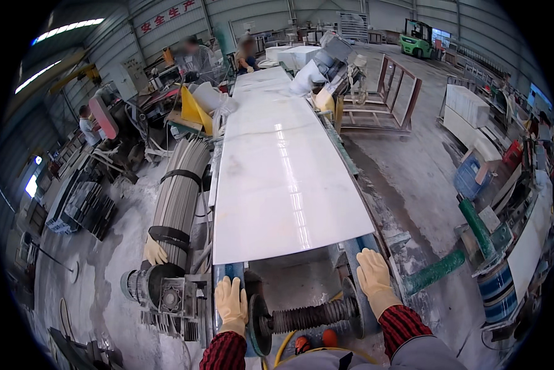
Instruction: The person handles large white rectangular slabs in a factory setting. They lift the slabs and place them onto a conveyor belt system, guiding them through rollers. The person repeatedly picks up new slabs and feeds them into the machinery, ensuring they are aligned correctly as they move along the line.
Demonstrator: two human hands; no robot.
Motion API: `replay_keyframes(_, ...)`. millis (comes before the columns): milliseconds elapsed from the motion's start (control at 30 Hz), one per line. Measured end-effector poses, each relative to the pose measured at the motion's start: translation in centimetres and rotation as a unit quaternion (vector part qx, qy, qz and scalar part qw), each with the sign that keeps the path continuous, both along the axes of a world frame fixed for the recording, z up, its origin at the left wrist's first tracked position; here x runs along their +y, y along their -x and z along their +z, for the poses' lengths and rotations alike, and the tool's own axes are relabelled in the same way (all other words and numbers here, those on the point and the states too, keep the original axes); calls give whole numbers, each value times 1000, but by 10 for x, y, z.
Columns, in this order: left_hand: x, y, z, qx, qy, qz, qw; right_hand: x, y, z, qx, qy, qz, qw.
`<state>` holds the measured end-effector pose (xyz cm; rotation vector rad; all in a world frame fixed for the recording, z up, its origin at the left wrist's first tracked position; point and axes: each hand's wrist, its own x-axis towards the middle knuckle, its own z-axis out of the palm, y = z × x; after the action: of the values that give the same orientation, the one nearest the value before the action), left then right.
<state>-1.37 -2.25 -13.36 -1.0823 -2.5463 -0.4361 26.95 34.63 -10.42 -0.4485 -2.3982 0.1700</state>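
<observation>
A green forklift (417,41) stands toward the far right. Nearer, a brown open frame (414,102) rests on the floor (434,154), with pale blocks (467,106) and a blue drum (470,176) farther right. On the left, dark slats (82,206) lie stacked.

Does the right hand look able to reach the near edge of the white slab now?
Probably yes. The right hand lies open on the blue belt, just short of the near right corner of the white slab, with nothing visible between.
</observation>
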Motion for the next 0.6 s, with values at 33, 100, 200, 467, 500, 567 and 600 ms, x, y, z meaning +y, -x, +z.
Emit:
replay_keyframes(33, 0, -1, -3, 4, 2, 4, 1000, 1, 0, -1, -8, -2, -4, 1000)
replay_keyframes(100, -1, -2, -7, 12, 8, 10, 1000, 3, -1, -4, -24, -5, -13, 1000)
replay_keyframes(200, 2, -6, -2, 7, 9, 11, 1000, 4, -3, -5, -17, -20, -15, 1000)
replay_keyframes(467, 0, -9, 4, -2, 8, 9, 1000, -2, -4, 6, -13, 14, -3, 1000)
replay_keyframes(500, -1, -8, 2, 1, 12, 11, 1000, -3, -2, 7, -6, 10, 2, 1000)
replay_keyframes(567, -2, -9, 0, -4, 11, 11, 1000, -4, -5, 5, -10, 26, 4, 1000)
replay_keyframes(600, -3, -8, 3, -6, 19, 14, 1000, -2, -2, 3, -13, 36, 5, 999)
